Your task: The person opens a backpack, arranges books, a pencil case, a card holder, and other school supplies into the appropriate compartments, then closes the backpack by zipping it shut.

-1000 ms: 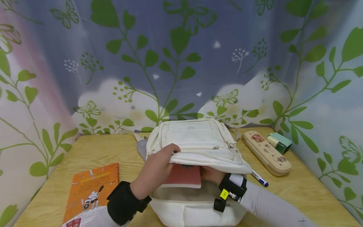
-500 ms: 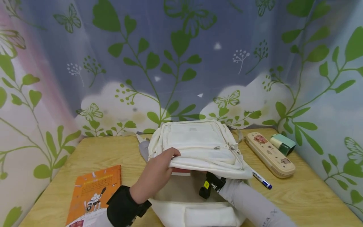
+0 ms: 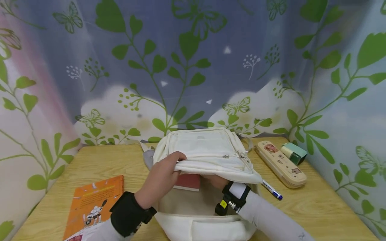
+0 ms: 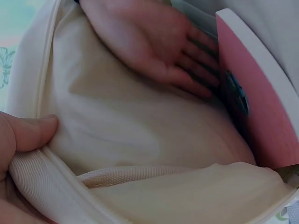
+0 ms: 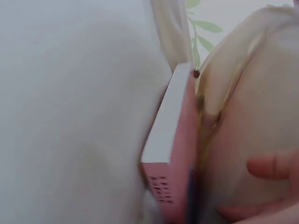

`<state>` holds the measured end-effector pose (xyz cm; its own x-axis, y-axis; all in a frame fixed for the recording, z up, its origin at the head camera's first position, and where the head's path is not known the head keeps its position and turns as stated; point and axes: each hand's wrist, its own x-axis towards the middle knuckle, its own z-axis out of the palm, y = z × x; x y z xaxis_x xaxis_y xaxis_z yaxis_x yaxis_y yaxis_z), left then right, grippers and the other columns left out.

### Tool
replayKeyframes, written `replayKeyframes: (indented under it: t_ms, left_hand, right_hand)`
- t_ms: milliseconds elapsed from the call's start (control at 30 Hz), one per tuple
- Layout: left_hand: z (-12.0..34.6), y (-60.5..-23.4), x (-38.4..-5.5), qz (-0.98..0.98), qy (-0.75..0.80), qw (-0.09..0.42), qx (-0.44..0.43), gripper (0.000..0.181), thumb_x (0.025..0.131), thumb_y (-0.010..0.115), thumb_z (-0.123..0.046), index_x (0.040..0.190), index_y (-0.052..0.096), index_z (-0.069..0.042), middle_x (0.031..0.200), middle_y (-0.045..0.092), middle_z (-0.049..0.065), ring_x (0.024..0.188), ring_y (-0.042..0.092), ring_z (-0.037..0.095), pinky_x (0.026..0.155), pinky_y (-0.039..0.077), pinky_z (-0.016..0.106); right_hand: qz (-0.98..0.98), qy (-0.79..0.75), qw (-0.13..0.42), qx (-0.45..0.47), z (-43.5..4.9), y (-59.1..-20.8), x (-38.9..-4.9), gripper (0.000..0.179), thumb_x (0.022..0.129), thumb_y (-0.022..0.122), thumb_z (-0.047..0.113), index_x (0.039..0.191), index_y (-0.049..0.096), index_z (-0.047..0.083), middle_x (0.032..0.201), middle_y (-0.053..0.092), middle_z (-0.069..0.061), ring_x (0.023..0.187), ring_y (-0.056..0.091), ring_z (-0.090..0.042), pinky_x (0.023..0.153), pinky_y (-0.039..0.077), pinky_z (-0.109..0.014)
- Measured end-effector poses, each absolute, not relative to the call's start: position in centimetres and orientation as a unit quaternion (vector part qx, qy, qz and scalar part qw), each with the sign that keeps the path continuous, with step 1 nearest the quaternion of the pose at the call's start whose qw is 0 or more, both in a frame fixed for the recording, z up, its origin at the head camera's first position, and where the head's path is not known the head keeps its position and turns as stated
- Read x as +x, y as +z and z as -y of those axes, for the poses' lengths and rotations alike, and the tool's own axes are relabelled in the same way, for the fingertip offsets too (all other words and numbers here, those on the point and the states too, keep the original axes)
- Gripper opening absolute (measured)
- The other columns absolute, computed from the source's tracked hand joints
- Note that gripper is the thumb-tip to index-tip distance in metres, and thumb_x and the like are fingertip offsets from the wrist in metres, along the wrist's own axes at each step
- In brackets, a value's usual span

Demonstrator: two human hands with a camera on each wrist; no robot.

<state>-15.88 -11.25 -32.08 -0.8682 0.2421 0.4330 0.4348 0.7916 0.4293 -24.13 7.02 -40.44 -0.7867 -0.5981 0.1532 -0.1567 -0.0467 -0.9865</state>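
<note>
A white backpack (image 3: 202,144) lies on the table with its main compartment gaping toward me. My left hand (image 3: 159,175) grips the edge of its raised panel, the thumb (image 4: 32,133) on the inner lining in the left wrist view. Inside stands a thick pink book (image 4: 259,93) with white page edges, partly under the panel in the head view. My right hand (image 4: 154,46) is inside the bag too, fingers extended toward the book, holding nothing. In the right wrist view the book (image 5: 175,140) is on edge against the pale fabric, with right-hand fingers (image 5: 271,165) beside it.
An orange book (image 3: 94,204) lies on the table at the left. To the right of the bag are a blue-capped marker (image 3: 272,190), a cream pencil case (image 3: 281,164) and a green box (image 3: 295,152). A patterned curtain (image 3: 193,67) hangs behind the table.
The pink book has gone deeper into the backpack. My right hand reached further under the panel, then drew back partway. My left hand keeps its grip on the panel edge.
</note>
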Motion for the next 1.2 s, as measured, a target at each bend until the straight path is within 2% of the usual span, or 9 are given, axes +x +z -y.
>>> replayKeyframes:
  t_ms: [100, 200, 300, 500, 600, 700, 867, 1033, 1200]
  left_hand:
    - [11.4, -32.0, -16.1, 0.927, -0.267, 0.186, -0.184, 0.024, 0.083, 0.063, 0.003, 0.102, 0.058, -0.011, 0.104, 0.064, 0.001, 0.092, 0.061, 0.012, 0.075, 0.049, 0.031]
    - [11.5, -31.9, -16.2, 0.928, -0.268, 0.186, -0.182, 0.023, 0.083, 0.063, 0.002, 0.101, 0.059, -0.011, 0.104, 0.064, 0.001, 0.094, 0.062, 0.014, 0.076, 0.05, 0.033]
    - [11.7, -32.0, -16.1, 0.931, -0.268, 0.175, -0.178, 0.023, 0.084, 0.061, 0.002, 0.103, 0.06, -0.012, 0.104, 0.064, 0.001, 0.095, 0.062, 0.015, 0.077, 0.049, 0.033]
    - [11.8, -33.0, -15.9, 0.934, -0.265, 0.155, -0.182, 0.023, 0.086, 0.06, 0.001, 0.103, 0.061, -0.014, 0.102, 0.065, -0.001, 0.09, 0.062, 0.012, 0.073, 0.048, 0.028]
    - [11.9, -33.6, -15.7, 0.932, -0.265, 0.162, -0.188, 0.023, 0.084, 0.062, 0.001, 0.101, 0.064, -0.015, 0.098, 0.066, -0.004, 0.087, 0.063, 0.01, 0.072, 0.049, 0.025]
    - [12.0, -34.2, -15.6, 0.928, -0.261, 0.182, -0.192, 0.021, 0.081, 0.068, -0.003, 0.097, 0.066, -0.017, 0.095, 0.067, -0.006, 0.084, 0.064, 0.007, 0.073, 0.05, 0.023]
    - [12.0, -34.6, -15.2, 0.923, -0.248, 0.211, -0.206, 0.021, 0.078, 0.074, -0.009, 0.097, 0.067, -0.017, 0.094, 0.068, -0.007, 0.084, 0.065, 0.007, 0.074, 0.051, 0.022]
    - [11.9, -34.7, -14.4, 0.923, -0.23, 0.222, -0.214, 0.024, 0.077, 0.075, -0.008, 0.097, 0.067, -0.017, 0.096, 0.069, -0.006, 0.088, 0.066, 0.008, 0.075, 0.052, 0.022]
    - [11.8, -34.9, -13.9, 0.93, -0.204, 0.217, -0.217, 0.026, 0.076, 0.075, -0.009, 0.099, 0.066, -0.018, 0.096, 0.069, -0.006, 0.087, 0.066, 0.006, 0.074, 0.052, 0.022]
  right_hand:
    - [-0.64, -0.672, 0.227, -0.297, -6.4, -39.4, -23.6, 0.044, 0.091, 0.06, 0.031, 0.131, 0.051, 0.014, 0.128, 0.053, 0.008, 0.117, 0.047, 0.002, 0.1, 0.035, -0.018]
    - [-0.763, -0.476, 0.175, -0.401, -5.3, -37.5, -22.3, 0.047, 0.097, 0.051, 0.021, 0.142, 0.038, 0.015, 0.145, 0.04, 0.003, 0.131, 0.036, -0.002, 0.105, 0.028, -0.013]
    - [-0.824, -0.271, 0.095, -0.489, -5.1, -36.0, -20.2, 0.051, 0.097, 0.047, 0.013, 0.145, 0.031, 0.012, 0.151, 0.03, -0.001, 0.139, 0.026, -0.011, 0.113, 0.023, -0.023]
    - [-0.821, -0.148, 0.078, -0.545, -7.4, -32.0, -15.1, 0.036, 0.099, 0.045, 0.028, 0.133, 0.048, 0.015, 0.131, 0.051, 0.002, 0.116, 0.051, -0.007, 0.095, 0.043, -0.022]
    - [-0.806, -0.137, 0.008, -0.576, -8.9, -30.4, -13.0, 0.031, 0.099, 0.045, 0.032, 0.125, 0.052, 0.018, 0.12, 0.055, 0.006, 0.105, 0.055, -0.004, 0.087, 0.046, -0.019]
    - [-0.81, -0.132, -0.099, -0.562, -10.1, -29.9, -11.8, 0.036, 0.094, 0.057, 0.031, 0.127, 0.051, 0.019, 0.121, 0.054, 0.007, 0.107, 0.054, -0.007, 0.088, 0.047, -0.024]
    - [-0.845, -0.058, -0.218, -0.485, -11.5, -32.4, -13.2, 0.075, 0.074, 0.077, 0.041, 0.135, 0.042, 0.016, 0.127, 0.049, 0.0, 0.115, 0.049, -0.015, 0.094, 0.044, -0.034]
    - [-0.878, -0.028, -0.21, -0.43, -13.1, -35.4, -16.1, 0.085, 0.065, 0.084, 0.038, 0.136, 0.044, 0.014, 0.129, 0.052, -0.001, 0.118, 0.05, -0.018, 0.098, 0.042, -0.035]
    - [-0.9, -0.071, -0.174, -0.393, -13.6, -36.5, -17.5, 0.069, 0.065, 0.085, 0.018, 0.127, 0.053, 0.014, 0.117, 0.063, -0.002, 0.104, 0.061, -0.02, 0.087, 0.049, -0.037]
